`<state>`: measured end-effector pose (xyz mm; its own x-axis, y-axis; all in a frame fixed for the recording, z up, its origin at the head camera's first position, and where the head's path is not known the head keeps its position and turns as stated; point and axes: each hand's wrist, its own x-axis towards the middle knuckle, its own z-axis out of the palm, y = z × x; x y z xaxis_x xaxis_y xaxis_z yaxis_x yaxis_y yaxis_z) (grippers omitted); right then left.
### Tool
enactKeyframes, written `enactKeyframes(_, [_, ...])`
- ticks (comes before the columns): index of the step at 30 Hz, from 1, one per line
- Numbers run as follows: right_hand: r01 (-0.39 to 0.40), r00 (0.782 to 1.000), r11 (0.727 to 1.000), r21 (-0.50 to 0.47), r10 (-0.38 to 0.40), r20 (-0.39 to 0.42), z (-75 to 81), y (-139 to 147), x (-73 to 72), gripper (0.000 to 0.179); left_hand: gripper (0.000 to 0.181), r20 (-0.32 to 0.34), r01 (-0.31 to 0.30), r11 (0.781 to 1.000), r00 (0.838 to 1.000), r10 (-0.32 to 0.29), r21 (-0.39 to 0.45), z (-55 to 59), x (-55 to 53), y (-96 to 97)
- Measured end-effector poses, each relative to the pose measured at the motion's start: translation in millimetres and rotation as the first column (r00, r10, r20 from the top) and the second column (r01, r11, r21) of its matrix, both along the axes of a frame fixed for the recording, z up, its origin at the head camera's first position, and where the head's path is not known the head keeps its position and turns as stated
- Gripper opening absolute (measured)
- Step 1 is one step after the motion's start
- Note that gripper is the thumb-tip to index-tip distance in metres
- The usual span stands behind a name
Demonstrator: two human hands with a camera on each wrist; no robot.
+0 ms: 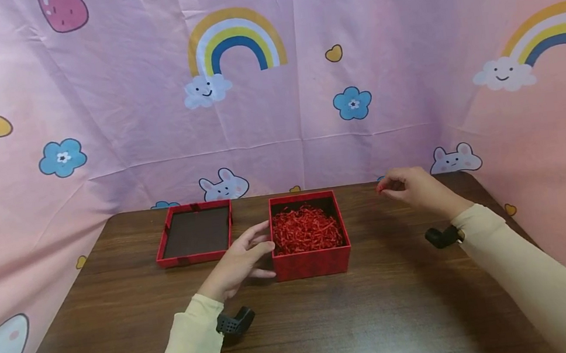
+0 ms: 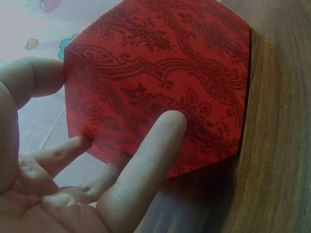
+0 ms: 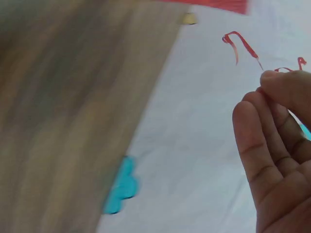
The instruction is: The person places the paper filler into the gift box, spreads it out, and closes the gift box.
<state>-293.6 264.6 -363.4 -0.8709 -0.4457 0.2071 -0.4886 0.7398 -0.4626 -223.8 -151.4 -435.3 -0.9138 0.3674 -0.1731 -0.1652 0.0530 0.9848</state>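
A red patterned box [image 1: 312, 264] stands on the table, its top uncovered. Crinkled red paper shreds [image 1: 305, 229] fill much of its dark inside. My left hand [image 1: 242, 258] touches the box's left side, fingers spread; in the left wrist view several fingertips lie against the patterned wall [image 2: 160, 63]. To the right of the box, my right hand [image 1: 412, 190] is raised above the table. Between thumb and fingertips it pinches thin red paper shreds [image 3: 243, 43], whose curled ends stick out in the right wrist view.
The red box lid [image 1: 166, 262] lies inside up on the table, left of the box, its inside dark. A brown wooden table [image 1: 333, 323] carries both. Behind and at the sides hangs a pink cloth [image 1: 265, 114] printed with rainbows, flowers and rabbits.
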Motion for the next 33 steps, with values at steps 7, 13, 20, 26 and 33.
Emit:
enactKeyframes(7, [-0.071, 0.992, 0.994, -0.085, 0.062, -0.107, 29.5, -35, 0.5, 0.006, 0.068, -0.001, 0.0, 1.0, 1.0, 0.0, -0.003, 0.6, -0.7, -0.2])
enactKeyframes(13, [-0.175, 0.979, 0.978, -0.113, 0.161, -0.125, 30.2, -72, 4.0, 0.009, 0.068, -0.008, 0.004, 1.0, 1.0, -0.004, -0.011, 2.1, -1.2, -0.4])
enactKeyframes(20, [-0.263, 0.959, 0.963, -0.057, 0.254, -0.126, 14.1, -106, 5.1, 0.012, 0.069, -0.013, 0.012, 1.0, 1.0, -0.012, -0.011, 3.3, -1.1, -0.5])
enactKeyframes(26, [-0.323, 0.946, 0.946, -0.012, 0.322, -0.033, 4.7, -122, 7.1, 0.019, 0.068, -0.014, -0.002, 1.0, 1.0, 0.002, -0.003, 2.4, -0.1, 0.2])
enactKeyframes(33, [-0.319, 0.946, 0.948, -0.002, 0.319, 0.057, -2.6, -129, 10.6, 0.029, 0.068, -0.005, -0.011, 1.0, 1.0, 0.011, 0.011, -1.0, 0.2, 0.5])
